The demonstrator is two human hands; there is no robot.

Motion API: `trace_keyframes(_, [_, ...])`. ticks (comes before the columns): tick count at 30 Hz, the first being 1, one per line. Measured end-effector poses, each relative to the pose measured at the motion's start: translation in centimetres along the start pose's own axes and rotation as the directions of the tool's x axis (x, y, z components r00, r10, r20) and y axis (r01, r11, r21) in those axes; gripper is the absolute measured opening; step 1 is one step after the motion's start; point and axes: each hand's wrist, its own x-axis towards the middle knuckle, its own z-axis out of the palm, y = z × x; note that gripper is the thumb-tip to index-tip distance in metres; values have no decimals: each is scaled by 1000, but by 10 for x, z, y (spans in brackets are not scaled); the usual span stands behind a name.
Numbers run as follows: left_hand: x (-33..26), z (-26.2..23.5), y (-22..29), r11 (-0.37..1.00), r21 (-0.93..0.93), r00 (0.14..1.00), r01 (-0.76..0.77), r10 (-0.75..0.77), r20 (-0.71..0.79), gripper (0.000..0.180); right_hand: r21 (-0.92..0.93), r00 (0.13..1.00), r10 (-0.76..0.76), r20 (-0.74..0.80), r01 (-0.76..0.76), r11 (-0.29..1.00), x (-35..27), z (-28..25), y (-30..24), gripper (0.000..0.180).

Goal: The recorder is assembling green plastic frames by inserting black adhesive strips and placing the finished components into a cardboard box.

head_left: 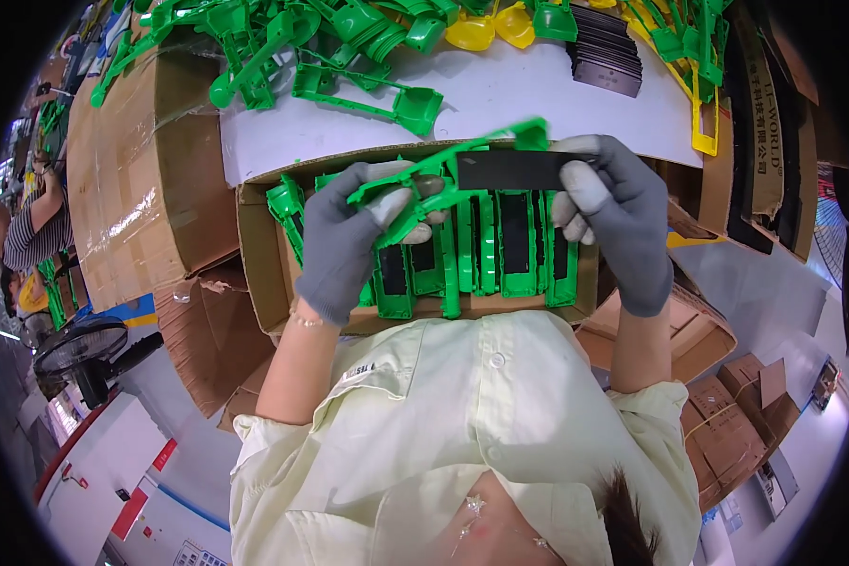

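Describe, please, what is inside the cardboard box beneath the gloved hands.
Green frames, several with black strips, sit in the box; frames and left hand hide much of its bottom.

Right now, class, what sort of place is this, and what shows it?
Probably a factory assembly area: green plastic parts lie heaped on a white table, more stand in an open cardboard box, and the gloved left hand holds a green frame.

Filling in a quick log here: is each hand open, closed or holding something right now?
Left hand: closed, holding a green plastic frame.
Right hand: closed, holding a flat black strip by its end.
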Motion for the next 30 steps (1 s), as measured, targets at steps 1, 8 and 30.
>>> trace_keyframes(1, [2,3,-3,996,-84,1000,-11,11,0,28,-23,999,-2,46,3,1000,2,4,-4,21])
trace_keyframes(8, [6,6,-6,983,-181,998,34,-25,50,29,-177,997,-35,76,48,983,6,12,2,17])
trace_keyframes(30, [-5,10,3,992,124,998,34,-41,47,24,-194,996,7,87,10,981,1,13,24,17])
